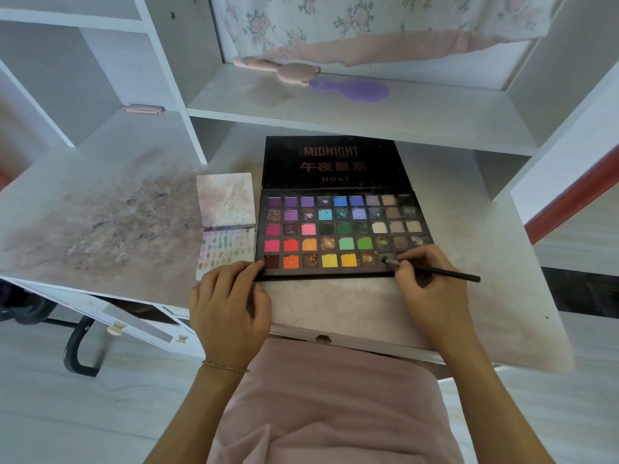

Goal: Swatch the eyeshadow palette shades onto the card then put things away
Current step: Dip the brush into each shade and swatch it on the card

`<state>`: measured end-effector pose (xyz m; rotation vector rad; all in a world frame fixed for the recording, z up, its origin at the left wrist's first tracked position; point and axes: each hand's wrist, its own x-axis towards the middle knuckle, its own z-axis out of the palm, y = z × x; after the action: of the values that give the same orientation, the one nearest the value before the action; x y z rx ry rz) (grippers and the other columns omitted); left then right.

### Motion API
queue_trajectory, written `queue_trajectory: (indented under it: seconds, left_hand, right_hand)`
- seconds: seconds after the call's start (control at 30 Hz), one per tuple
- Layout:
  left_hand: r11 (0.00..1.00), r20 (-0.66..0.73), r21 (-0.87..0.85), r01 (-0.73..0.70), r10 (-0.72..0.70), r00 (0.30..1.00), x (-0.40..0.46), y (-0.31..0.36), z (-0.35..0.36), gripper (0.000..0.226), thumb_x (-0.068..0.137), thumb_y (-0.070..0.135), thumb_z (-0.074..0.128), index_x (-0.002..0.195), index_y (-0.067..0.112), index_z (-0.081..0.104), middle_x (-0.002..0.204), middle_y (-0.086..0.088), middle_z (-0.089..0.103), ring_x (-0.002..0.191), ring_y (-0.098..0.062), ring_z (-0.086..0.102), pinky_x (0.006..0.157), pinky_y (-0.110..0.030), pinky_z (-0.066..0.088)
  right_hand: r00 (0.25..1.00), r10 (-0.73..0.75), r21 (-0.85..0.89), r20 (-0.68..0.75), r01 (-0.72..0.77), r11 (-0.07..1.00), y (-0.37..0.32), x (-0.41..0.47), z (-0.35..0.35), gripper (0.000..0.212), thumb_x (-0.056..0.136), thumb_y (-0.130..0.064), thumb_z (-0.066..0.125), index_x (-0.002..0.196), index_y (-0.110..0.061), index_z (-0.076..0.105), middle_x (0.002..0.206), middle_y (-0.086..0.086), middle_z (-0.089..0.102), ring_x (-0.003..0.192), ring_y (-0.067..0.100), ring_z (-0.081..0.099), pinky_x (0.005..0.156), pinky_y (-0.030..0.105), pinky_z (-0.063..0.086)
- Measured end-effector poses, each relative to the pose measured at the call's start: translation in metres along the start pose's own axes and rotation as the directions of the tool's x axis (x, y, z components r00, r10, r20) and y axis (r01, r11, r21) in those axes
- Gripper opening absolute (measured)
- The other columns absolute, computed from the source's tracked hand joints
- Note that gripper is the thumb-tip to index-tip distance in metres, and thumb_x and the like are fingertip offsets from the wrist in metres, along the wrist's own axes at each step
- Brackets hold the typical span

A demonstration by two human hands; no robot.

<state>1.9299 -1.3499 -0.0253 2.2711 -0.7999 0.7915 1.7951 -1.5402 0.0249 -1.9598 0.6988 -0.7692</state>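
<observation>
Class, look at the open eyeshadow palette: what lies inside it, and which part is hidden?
The palette holds rows of coloured pans. The brush tip touches a dark pan in the bottom row. The right hand covers the bottom-right pans.

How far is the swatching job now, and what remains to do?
Done: the card already carries rows of swatches. In hand: the right hand holds the brush, tip in a bottom-row pan of the palette, while the left hand steadies its corner. Left: any remaining shades, then putting everything away; the palette lies open.
</observation>
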Motion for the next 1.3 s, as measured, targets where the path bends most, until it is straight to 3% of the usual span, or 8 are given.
queue_trajectory:
  seconds: [0.23,0.37,0.57,0.77,0.9,1.07,1.3]
  left_hand:
    - [1.0,0.026,-0.006,-0.016,0.016,1.0,0.0,0.0,-0.003,0.029,0.082,0.02,0.045,0.096,0.013,0.07,0.09,-0.004,0.069,0.089,-0.018,0.052,0.073,-0.03,0.036]
    - [0.998,0.059,-0.019,-0.06,0.061,0.996,0.0,-0.004,-0.005,0.03,0.085,0.022,0.045,0.099,0.012,0.07,0.093,-0.005,0.068,0.09,-0.019,0.052,0.075,-0.032,0.038]
    - [0.976,0.025,-0.188,-0.109,0.116,0.993,0.0,-0.014,-0.014,0.037,0.091,0.025,0.04,0.096,0.004,0.069,0.089,-0.009,0.068,0.09,-0.018,0.054,0.079,-0.028,0.041]
    - [0.99,0.033,-0.106,-0.094,0.098,0.995,-0.001,-0.034,-0.019,0.031,0.082,0.026,0.047,0.088,0.008,0.071,0.087,-0.006,0.069,0.087,-0.017,0.052,0.077,-0.03,0.036]
    - [0.996,0.022,-0.028,-0.09,0.09,0.996,0.0,-0.037,-0.016,0.029,0.079,0.026,0.05,0.087,0.009,0.072,0.088,-0.007,0.069,0.086,-0.018,0.049,0.076,-0.03,0.033]
    - [0.996,-0.001,-0.01,-0.092,0.092,0.996,-0.004,-0.039,-0.01,0.029,0.08,0.026,0.048,0.092,0.012,0.07,0.091,-0.006,0.068,0.086,-0.019,0.05,0.075,-0.031,0.033]
    - [0.996,-0.036,-0.021,-0.085,0.084,0.996,-0.004,-0.04,-0.006,0.024,0.08,0.026,0.047,0.097,0.018,0.063,0.089,-0.004,0.068,0.086,-0.018,0.049,0.074,-0.031,0.033]
  right_hand:
    - [1.0,0.013,0.051,-0.015,-0.012,0.999,-0.003,0.0,0.001,0.032,0.083,0.003,0.056,0.074,-0.028,0.053,0.074,-0.009,0.059,0.072,-0.007,0.056,0.06,0.004,0.043]
    - [0.998,-0.032,0.097,0.048,0.027,0.995,-0.011,-0.003,0.016,0.033,0.083,0.003,0.057,0.078,-0.03,0.053,0.075,-0.015,0.06,0.077,-0.004,0.059,0.063,0.005,0.044]
    - [0.981,-0.084,0.185,0.172,0.052,0.981,-0.029,-0.003,0.059,0.031,0.082,-0.002,0.061,0.076,-0.031,0.052,0.084,-0.027,0.059,0.075,-0.005,0.056,0.063,0.004,0.042]
    - [0.948,-0.156,0.145,0.276,0.12,0.982,-0.048,0.001,0.099,0.035,0.083,-0.007,0.062,0.076,-0.039,0.05,0.073,-0.019,0.055,0.075,-0.002,0.055,0.064,0.007,0.042]
    - [0.9,-0.131,0.115,0.416,0.09,0.989,-0.06,0.006,0.118,0.014,0.086,-0.013,0.056,0.085,-0.026,0.056,0.08,-0.013,0.059,0.079,0.005,0.057,0.069,0.023,0.048]
    - [0.905,-0.115,0.11,0.409,0.077,0.991,-0.061,0.005,0.128,0.007,0.086,-0.014,0.056,0.083,-0.02,0.054,0.078,-0.007,0.06,0.077,0.015,0.058,0.07,0.04,0.051]
    - [0.904,-0.142,0.079,0.404,0.12,0.99,-0.059,0.004,0.13,0.005,0.084,-0.015,0.057,0.081,-0.018,0.055,0.076,-0.004,0.062,0.078,0.019,0.058,0.072,0.045,0.049]
